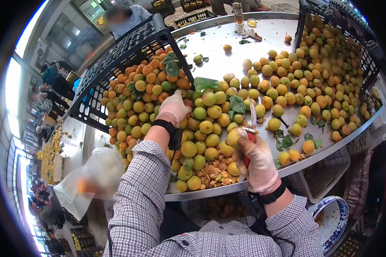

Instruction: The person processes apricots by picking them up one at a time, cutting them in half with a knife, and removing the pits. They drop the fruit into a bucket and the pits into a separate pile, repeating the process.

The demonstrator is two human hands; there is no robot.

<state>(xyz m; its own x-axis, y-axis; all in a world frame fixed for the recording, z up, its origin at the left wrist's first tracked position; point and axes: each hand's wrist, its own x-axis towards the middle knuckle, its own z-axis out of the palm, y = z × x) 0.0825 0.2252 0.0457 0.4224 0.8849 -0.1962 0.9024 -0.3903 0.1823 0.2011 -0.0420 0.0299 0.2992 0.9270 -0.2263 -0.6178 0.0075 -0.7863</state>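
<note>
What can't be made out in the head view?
All head view:
- Left hand: fingertips hidden among the fruit; grip unclear.
- Red knife handle: partly covered by the right hand.
- Plastic bag: contents blurred.
- Basin: partly behind the right sleeve.

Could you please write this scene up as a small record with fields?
left hand: among the fruit heap, fingertips partly hidden
right hand: holds a red-handled knife and one yellowish fruit
surface: metal table
crates: black left crate and black right crate, both tipped, fruit at their openings
near edge: brownish scraps
far side: bottle, small glass
left side: plastic bag
</note>
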